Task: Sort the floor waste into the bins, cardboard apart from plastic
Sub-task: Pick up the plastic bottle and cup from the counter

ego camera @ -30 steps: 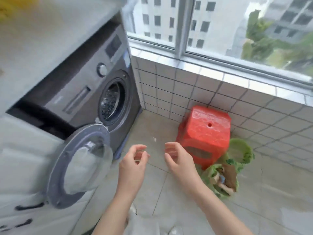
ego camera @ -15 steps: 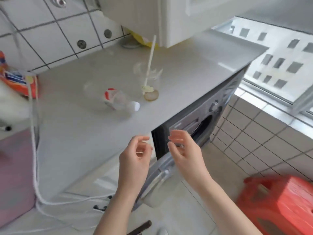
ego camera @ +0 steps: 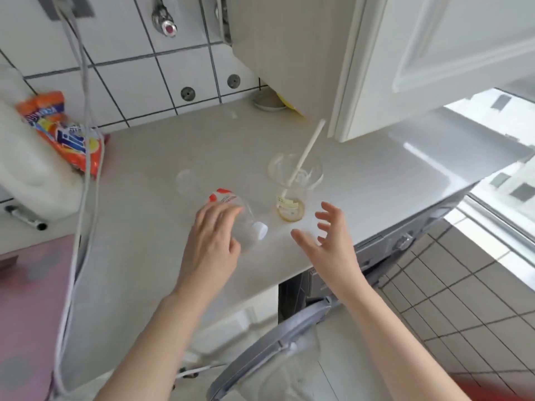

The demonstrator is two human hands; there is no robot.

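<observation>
Hands over a pale counter [ego camera: 362, 180]. Left hand [ego camera: 212, 244] resting on a clear plastic bottle [ego camera: 231, 208] lying on its side, white cap [ego camera: 259, 229] toward the viewer, fingers laid over it but not visibly curled round, so grip not yet closed. Right hand [ego camera: 327, 241] spread, empty, just short of a clear plastic cup [ego camera: 293, 185] with a straw [ego camera: 307, 153]. Likely step: collecting plastic. Next: closing each grip, keeping the cup upright, given residue inside.
</observation>
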